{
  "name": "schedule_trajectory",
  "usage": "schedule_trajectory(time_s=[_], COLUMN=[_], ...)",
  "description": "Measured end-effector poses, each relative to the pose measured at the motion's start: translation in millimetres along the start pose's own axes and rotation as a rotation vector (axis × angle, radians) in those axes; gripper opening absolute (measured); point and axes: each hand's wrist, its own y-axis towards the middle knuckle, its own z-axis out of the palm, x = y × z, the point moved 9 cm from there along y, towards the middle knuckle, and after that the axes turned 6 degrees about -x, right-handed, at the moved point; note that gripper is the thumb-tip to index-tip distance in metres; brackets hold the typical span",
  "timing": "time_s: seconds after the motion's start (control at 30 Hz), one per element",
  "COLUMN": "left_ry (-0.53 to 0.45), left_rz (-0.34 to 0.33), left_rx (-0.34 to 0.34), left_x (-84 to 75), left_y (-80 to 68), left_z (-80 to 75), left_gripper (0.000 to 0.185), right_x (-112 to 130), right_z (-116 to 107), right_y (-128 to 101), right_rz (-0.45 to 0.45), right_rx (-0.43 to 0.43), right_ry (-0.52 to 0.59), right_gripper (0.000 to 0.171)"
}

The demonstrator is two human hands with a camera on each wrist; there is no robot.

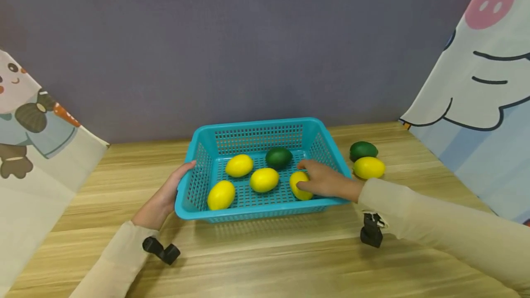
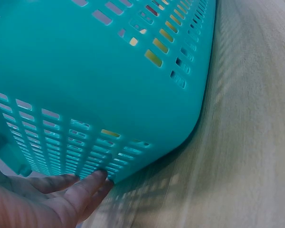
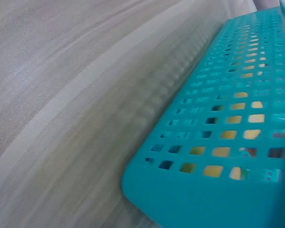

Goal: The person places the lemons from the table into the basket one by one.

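A turquoise perforated plastic basket [image 1: 265, 125] stands on the wooden table, with several yellow lemons [image 1: 239, 165] and one dark green avocado-shaped fruit [image 1: 279, 157] inside. My left hand [image 1: 169, 192] holds the basket at its left side, thumb over the rim. In the left wrist view, the fingers [image 2: 88, 185] lie against the outer wall. Reaching over the right rim, my right hand [image 1: 327, 180] grips a lemon [image 1: 299, 187] in the front right of the basket. The right wrist view shows only the basket's outer wall [image 3: 204, 190] and the table, so that hand is hidden there.
On the table [image 1: 256, 261], right of the basket, lie another dark green fruit [image 1: 363, 151] and a lemon [image 1: 369, 168], side by side. A grey partition [image 1: 256, 45] rises behind the basket. Printed cartoon sheets [image 1: 468, 77] flank both sides.
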Motion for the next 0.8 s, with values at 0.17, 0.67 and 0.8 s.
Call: schedule_trajectory(time_s=[0.17, 0.67, 0.8], left_ry=[-0.004, -0.002, -0.015], left_rz=[-0.004, 0.004, -0.004], left_rx=[0.002, -0.002, -0.002], left_x=[0.9, -0.9, -0.8], left_y=[0.4, -1.2, -0.4], left_z=[0.5, 0.1, 0.8], left_gripper=[0.071, 0.071, 0.071], right_x=[3, -1, -24], right_z=[-13, -96, -104], right_y=[-5, -34, -41], right_rz=[-0.018, -0.078, -0.026], right_rx=[-0.022, -0.215, -0.256], right_ry=[0.003, 0.157, 0.146], right_gripper=[0.049, 0.032, 0.033])
